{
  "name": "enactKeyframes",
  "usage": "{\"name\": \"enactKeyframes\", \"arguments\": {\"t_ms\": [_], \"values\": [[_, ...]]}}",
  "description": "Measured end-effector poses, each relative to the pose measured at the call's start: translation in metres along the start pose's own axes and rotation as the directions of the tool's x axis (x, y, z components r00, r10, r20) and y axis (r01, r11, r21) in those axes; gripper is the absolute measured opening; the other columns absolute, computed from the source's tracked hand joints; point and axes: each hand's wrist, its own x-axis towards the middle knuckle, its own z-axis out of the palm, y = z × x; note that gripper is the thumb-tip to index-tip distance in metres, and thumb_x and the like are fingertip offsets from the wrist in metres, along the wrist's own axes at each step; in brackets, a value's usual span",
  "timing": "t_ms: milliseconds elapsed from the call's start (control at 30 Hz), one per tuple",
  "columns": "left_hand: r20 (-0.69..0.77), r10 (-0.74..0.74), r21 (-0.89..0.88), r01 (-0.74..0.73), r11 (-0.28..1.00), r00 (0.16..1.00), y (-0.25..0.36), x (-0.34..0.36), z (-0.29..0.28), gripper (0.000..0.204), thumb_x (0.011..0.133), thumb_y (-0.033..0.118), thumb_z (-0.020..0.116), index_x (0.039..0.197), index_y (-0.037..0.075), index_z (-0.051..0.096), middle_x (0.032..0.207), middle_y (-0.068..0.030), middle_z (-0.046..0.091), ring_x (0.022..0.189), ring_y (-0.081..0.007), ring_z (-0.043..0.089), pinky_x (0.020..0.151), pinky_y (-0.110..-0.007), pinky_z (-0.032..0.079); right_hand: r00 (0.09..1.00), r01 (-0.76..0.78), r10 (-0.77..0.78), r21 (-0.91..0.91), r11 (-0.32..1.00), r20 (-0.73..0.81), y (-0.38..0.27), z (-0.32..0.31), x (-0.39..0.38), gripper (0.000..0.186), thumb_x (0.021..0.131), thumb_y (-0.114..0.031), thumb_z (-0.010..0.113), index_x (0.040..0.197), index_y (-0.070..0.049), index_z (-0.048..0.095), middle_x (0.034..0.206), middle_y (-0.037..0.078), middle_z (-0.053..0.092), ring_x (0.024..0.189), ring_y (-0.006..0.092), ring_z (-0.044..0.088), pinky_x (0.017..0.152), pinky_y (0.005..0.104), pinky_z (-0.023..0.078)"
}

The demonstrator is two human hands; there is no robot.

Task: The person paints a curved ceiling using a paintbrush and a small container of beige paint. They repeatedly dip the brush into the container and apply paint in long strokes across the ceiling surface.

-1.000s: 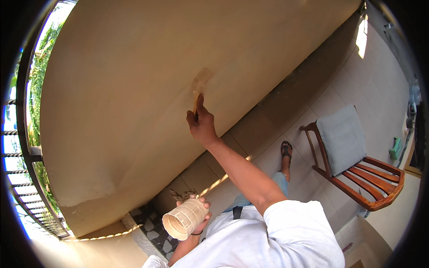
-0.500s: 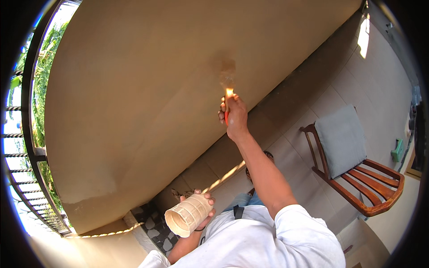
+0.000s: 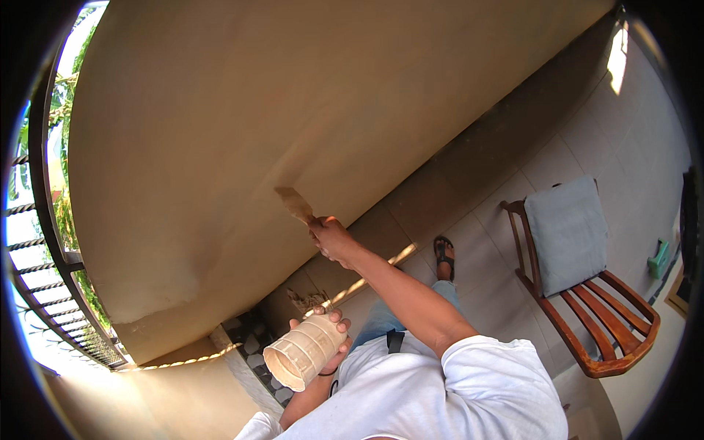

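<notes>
A scraper [image 3: 294, 202] with a broad blade is in my right hand [image 3: 328, 239], its fingers closed round the handle. The blade is against or very close to the large beige wall [image 3: 194, 117]; I cannot tell whether it touches. Lower down, my left hand [image 3: 339, 326] wraps round a cream, ribbed cylindrical container [image 3: 299, 354], held tilted with its open mouth toward the lower left. Whatever is inside it is hard to make out. A faint smoother patch shows low on the wall.
A wooden chair [image 3: 609, 315] with a grey cushion [image 3: 565, 235] stands at the right, a small green object [image 3: 658, 258] beyond it. My sandalled foot [image 3: 444, 257] is on the tiled floor [image 3: 557, 154]. A dark railing [image 3: 51, 249] with plants behind runs along the left.
My right hand with the scraper went up and right, then has swept down and left. The left hand and container have barely moved.
</notes>
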Motion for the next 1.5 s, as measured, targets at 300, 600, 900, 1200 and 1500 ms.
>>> {"name": "enactKeyframes", "arguments": {"t_ms": [300,600,900,1200,1500], "values": [[-0.037,-0.078,0.017,0.079,0.997,0.996,0.012,0.006,-0.003,0.059,0.100,0.059,0.062,0.136,0.013,0.059,0.132,-0.0146,0.052,0.124,-0.0338,0.051,0.085,-0.051,0.056,0.958,0.130,-0.138,-0.047,0.990,-0.250,-0.150,-0.146,-0.034,0.037,0.110,-0.033,0.058,0.095,0.001,0.063,0.061,-0.004,0.048,0.044,0.0027,0.037,0.037,0.0209,0.026],[0.055,-0.158,-0.006,0.158,0.987,0.986,0.029,0.008,-0.032,0.059,0.101,0.057,0.063,0.138,0.012,0.058,0.136,-0.0184,0.052,0.126,-0.0358,0.048,0.088,-0.053,0.056,0.703,0.542,-0.377,0.110,0.833,-0.603,-0.144,-0.147,-0.059,0.034,0.112,-0.036,0.037,0.098,-0.010,0.054,0.062,-0.004,0.048,0.046,0.0052,0.038,0.039,0.0235,0.029],[0.036,-0.179,0.061,0.177,0.982,0.983,0.053,-0.001,-0.049,0.060,0.101,0.061,0.057,0.138,0.014,0.056,0.134,-0.0156,0.051,0.124,-0.0346,0.049,0.086,-0.055,0.056,0.917,0.276,-0.363,-0.394,0.877,-0.166,0.023,-0.022,-0.004,0.040,0.111,-0.038,0.050,0.088,-0.006,0.059,0.063,-0.002,0.047,0.048,0.0099,0.041,0.043,0.0304,0.036],[0.102,-0.119,0.017,0.118,0.993,0.988,0.044,-0.002,-0.059,0.058,0.103,0.058,0.058,0.138,0.013,0.054,0.136,-0.0183,0.051,0.129,-0.0369,0.051,0.088,-0.055,0.055,0.802,0.456,-0.429,-0.038,0.889,-0.415,-0.165,-0.160,-0.107,0.032,0.111,-0.032,0.047,0.094,-0.006,0.055,0.061,-0.006,0.043,0.044,0.0017,0.034,0.036,0.0203,0.025],[0.091,-0.098,-0.049,0.102,0.994,0.991,0.032,-0.005,-0.056,0.058,0.103,0.058,0.059,0.139,0.013,0.054,0.138,-0.0185,0.050,0.129,-0.0368,0.048,0.090,-0.055,0.054,0.748,0.479,-0.503,-0.172,0.861,-0.433,-0.084,-0.007,-0.031,0.034,0.109,-0.036,0.052,0.090,-0.009,0.054,0.061,-0.003,0.045,0.043,0.0096,0.037,0.037,0.0294,0.028]]}}
